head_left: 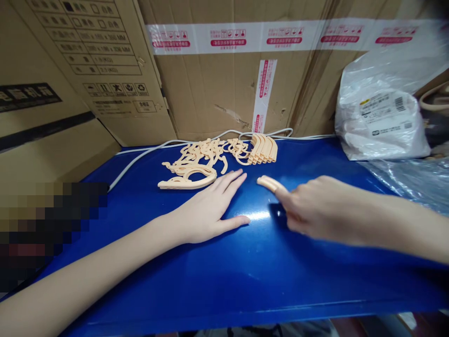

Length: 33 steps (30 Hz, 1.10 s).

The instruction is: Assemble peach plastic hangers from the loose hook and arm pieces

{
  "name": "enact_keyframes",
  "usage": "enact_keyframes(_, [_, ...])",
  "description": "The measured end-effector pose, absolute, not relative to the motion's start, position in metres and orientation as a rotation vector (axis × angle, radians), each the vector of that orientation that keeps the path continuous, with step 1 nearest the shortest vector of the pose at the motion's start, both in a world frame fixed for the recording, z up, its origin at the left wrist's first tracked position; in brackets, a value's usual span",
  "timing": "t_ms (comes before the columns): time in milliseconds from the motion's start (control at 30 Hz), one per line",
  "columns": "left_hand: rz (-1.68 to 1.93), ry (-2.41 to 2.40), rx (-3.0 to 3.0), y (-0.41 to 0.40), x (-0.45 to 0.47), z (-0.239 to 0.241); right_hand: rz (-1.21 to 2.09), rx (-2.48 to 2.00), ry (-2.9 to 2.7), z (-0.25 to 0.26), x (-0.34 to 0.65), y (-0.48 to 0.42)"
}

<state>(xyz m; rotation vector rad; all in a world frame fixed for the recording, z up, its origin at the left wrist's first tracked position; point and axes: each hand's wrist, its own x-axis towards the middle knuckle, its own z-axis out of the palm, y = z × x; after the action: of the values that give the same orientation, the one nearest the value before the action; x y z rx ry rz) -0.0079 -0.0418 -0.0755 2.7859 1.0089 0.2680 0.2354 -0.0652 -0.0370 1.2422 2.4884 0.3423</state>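
Note:
My left hand (210, 210) lies flat on the blue tabletop, fingers stretched out and thumb apart, holding nothing. Its fingertips rest just beside a folded beige plastic hanger (206, 180). Behind that is a loose heap of beige hanger hooks and small parts (201, 152). A neat row of curved beige hanger arms (263, 150) lies to the right of the heap. My right hand (308, 208) is closed on one curved hanger arm (270, 184), which points left above the table. That hand is a little blurred, and its grip is partly hidden.
Cardboard boxes (217, 89) stand along the back and left. A white cable (136, 161) runs across the table behind the parts. On the right are a white plastic bag (382, 124) and clear plastic film (403, 180). The tabletop's front edge (245, 318) crosses the bottom.

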Motion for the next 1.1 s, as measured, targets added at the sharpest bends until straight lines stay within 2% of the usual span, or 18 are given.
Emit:
enact_keyframes(133, [0.289,0.858,2.845,-0.04,-0.006,-0.075,0.026,1.072,2.661,-0.032,0.214,-0.094])
enact_keyframes(267, [0.272,0.776,2.857,-0.039,-0.004,-0.073,-0.208,0.986,2.79,-0.035,0.214,-0.073])
enact_keyframes(433, [0.254,0.794,2.852,-0.038,-0.004,-0.071,0.087,1.027,2.971,-0.054,0.227,-0.031])
enact_keyframes(767, [0.259,0.831,2.85,-0.038,-0.007,-0.071,-0.07,0.991,3.171,-0.076,0.233,-0.011])
enact_keyframes(1000, [0.246,0.82,2.884,-0.039,-0.005,-0.07,-0.411,1.089,3.166,-0.072,0.235,-0.006])
enact_keyframes(1100, [0.22,0.827,2.892,-0.039,-0.005,-0.07,-0.183,1.349,3.008,-0.063,0.225,-0.005])
